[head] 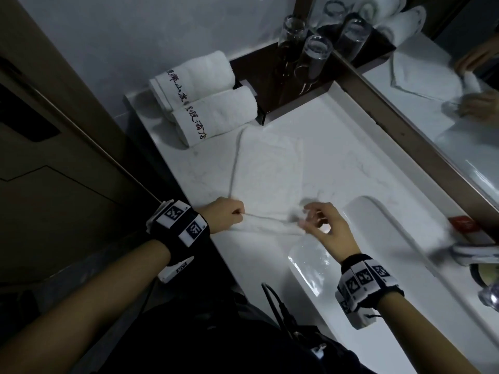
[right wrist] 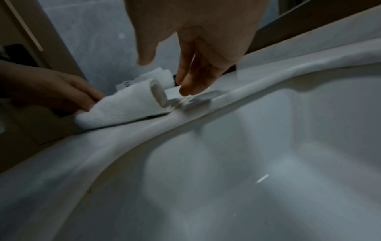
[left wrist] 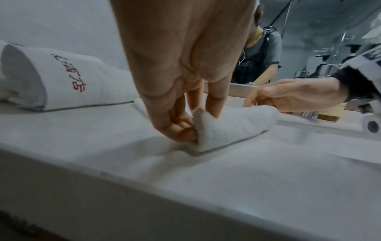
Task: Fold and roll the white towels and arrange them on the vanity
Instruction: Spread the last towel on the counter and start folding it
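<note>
A white towel [head: 267, 168] lies flat on the white vanity top [head: 351, 157], and its near edge is turned into a thin roll [head: 267, 225]. My left hand [head: 239, 211] pinches the left end of that roll [left wrist: 230, 127] between thumb and fingers. My right hand [head: 310, 217] hovers at the right end. Its bent fingertips [right wrist: 186, 88] touch the towel by a small label, with the thumb lifted clear. Two finished rolled towels [head: 216, 114] with red and black lettering lie side by side at the back left.
Upturned glasses [head: 316, 52] stand on a dark tray [head: 286, 85] behind the towel. The sink basin [head: 405, 265] opens just right of my right hand, with a faucet [head: 475, 255] at the far right. A mirror [head: 445, 117] runs along the back, and the counter edge drops off at the left.
</note>
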`<state>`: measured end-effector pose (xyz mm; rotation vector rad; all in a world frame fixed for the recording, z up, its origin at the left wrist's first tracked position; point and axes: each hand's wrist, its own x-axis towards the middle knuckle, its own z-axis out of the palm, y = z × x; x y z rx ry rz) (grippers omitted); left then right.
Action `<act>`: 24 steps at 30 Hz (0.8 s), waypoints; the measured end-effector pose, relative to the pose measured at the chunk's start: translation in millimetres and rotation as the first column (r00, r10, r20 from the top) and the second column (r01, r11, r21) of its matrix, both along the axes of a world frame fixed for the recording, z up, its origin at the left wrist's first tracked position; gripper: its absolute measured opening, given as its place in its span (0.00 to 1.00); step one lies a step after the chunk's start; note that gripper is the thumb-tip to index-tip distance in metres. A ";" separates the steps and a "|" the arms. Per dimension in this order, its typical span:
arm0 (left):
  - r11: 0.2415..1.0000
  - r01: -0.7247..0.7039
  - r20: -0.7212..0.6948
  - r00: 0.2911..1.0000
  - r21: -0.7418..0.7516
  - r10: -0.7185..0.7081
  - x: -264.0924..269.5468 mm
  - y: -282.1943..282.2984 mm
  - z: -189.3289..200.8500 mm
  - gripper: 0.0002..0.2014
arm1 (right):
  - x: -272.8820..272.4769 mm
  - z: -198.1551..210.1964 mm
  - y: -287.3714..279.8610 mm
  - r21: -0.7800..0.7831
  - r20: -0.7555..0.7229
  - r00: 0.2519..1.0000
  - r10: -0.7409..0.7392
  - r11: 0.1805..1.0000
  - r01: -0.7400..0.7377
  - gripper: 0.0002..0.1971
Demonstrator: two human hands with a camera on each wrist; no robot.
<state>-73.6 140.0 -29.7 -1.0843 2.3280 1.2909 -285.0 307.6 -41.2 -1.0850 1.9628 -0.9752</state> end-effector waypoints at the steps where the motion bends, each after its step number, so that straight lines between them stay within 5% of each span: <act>1: 1.000 -0.006 0.010 1.000 -0.001 0.006 -0.7 -0.9 -0.2 0.07 | 1.2 0.7 -0.1 0.008 -0.068 0.993 0.096 0.995 -0.095 0.18; 4: 0.998 -0.043 -0.067 0.997 -0.047 0.040 1.8 -0.5 -2.5 0.06 | 9.3 -2.7 -5.3 0.077 -0.135 0.964 0.227 0.973 -0.218 0.15; 7: 0.964 -0.055 -0.279 0.960 -0.259 -0.020 5.4 0.1 -5.8 0.08 | 13.5 -8.4 -16.0 0.133 0.033 0.999 -0.016 0.991 0.012 0.10; 9: 0.881 0.065 -0.238 0.951 -0.469 -0.197 6.8 1.5 -6.6 0.10 | 17.2 -8.9 -27.6 0.193 0.072 0.990 -0.118 0.976 0.102 0.14; 14: 0.651 0.290 -0.067 0.883 -0.702 -0.465 13.2 18.7 -9.4 0.13 | 24.2 -4.8 -49.5 0.356 -0.380 0.925 -0.005 0.922 0.151 0.24; 16: 0.662 0.317 -0.053 0.878 -0.679 -0.476 16.0 21.4 -11.0 0.13 | 27.3 -3.4 -45.9 0.190 -0.535 0.845 0.004 0.975 0.116 0.22; 18: 0.649 0.305 -0.055 0.880 -0.697 -0.472 17.6 21.8 -12.6 0.13 | 29.6 -2.8 -38.3 0.043 -0.600 0.795 0.088 0.996 -0.078 0.14; 20: 0.664 0.285 -0.064 0.891 -0.691 -0.450 17.3 23.8 -13.8 0.15 | 31.3 -4.4 -26.5 0.062 -0.602 0.754 0.264 0.956 -0.286 0.10; 24: 0.814 0.170 -0.158 0.940 -0.556 -0.304 15.4 22.0 -3.6 0.19 | 27.6 -10.0 -10.1 0.082 -0.479 0.830 0.286 0.956 -0.282 0.17</act>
